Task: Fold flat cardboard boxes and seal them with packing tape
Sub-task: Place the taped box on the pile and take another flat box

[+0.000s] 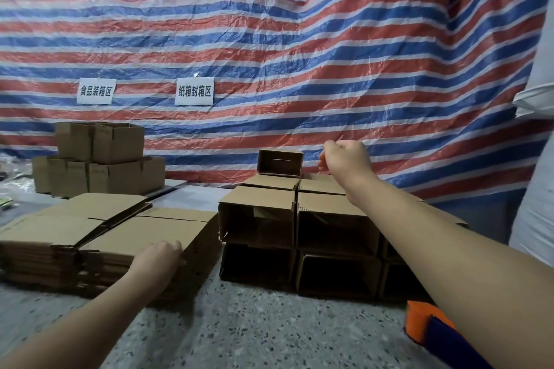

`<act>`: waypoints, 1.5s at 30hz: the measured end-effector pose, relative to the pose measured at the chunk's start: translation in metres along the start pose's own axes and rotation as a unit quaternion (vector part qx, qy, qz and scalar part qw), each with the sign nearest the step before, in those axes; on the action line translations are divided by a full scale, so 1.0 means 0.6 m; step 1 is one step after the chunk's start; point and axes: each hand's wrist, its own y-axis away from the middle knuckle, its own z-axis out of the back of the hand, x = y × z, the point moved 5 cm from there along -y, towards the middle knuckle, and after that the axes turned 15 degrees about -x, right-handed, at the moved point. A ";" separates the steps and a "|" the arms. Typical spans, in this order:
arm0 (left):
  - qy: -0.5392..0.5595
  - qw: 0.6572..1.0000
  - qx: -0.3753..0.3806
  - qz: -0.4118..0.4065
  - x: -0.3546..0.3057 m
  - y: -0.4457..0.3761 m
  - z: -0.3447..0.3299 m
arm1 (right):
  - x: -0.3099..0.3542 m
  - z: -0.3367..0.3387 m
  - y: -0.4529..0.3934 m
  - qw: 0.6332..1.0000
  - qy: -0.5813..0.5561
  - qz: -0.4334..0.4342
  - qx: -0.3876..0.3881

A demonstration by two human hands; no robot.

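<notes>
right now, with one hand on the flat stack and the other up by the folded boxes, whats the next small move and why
Probably lift the top flat box off the stack of flat cardboard. The left hand already rests curled at its near edge, while the right hand is loosely closed and holds nothing above the folded boxes. The tape dispenser lies untouched on the floor.

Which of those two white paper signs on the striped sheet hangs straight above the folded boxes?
The right sign, reading 纸箱封箱区; the left sign hangs above the far stack instead.
</notes>
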 end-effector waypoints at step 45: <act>0.624 0.704 -0.318 0.121 -0.090 -0.086 0.516 | 0.062 0.146 -0.087 0.987 -0.158 0.009 -0.030</act>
